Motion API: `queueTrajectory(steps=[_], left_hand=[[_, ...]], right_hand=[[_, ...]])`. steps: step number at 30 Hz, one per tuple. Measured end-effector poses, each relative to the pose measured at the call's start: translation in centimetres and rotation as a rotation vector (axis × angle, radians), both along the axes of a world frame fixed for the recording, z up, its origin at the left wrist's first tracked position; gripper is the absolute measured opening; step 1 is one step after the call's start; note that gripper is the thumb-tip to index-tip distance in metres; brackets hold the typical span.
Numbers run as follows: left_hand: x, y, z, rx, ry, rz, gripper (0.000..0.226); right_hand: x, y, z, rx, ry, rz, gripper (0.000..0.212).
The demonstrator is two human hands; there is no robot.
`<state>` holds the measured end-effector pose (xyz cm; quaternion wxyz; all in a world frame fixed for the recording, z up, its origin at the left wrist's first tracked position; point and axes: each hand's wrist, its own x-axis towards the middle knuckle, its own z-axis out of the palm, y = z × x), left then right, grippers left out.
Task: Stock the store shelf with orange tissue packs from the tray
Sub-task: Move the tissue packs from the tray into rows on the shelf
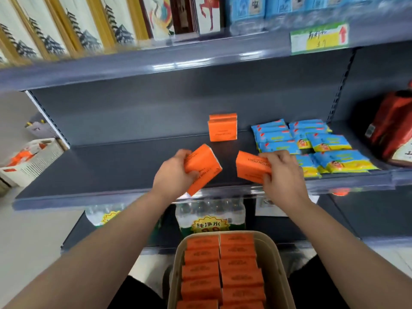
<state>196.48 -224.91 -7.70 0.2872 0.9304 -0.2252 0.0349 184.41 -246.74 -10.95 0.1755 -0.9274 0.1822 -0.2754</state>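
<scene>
My left hand (172, 175) grips an orange tissue pack (204, 166) tilted above the front of the dark grey shelf (93, 172). My right hand (282, 172) grips another orange tissue pack (249, 167) a little to the right, also over the shelf's front. Two orange packs (222, 128) stand upright together at the back of the shelf. Below, a beige tray (275, 262) holds several orange packs (220, 270) in two rows.
Blue and yellow wipe packs (312, 143) fill the shelf's right side, and a red bag (392, 128) stands beyond them. Bottled water packs (210, 217) sit on the lower shelf. Framed pictures (66, 30) line the upper shelf. A white crate (31, 161) is at the left.
</scene>
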Motion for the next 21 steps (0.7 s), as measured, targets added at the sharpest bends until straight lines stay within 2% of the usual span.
queueTrajectory(steps=[5,9,21], left_hand=[[5.0,-4.9,0.5,0.208,-0.006,-0.036,0.044],[9.4,-8.9,0.3,0.283,-0.063,-0.086,0.04],[17.7,-16.7,-1.7,0.32,-0.111,-0.099,0.054]], right_hand=[[2.7,-2.6,1.0,-0.093,0.048,0.021,0.057],[4.9,-4.2,0.4,-0.119,0.079,0.1,0.06],[10.9,-6.7,-1.1,-0.075,-0.004,0.211,0.062]])
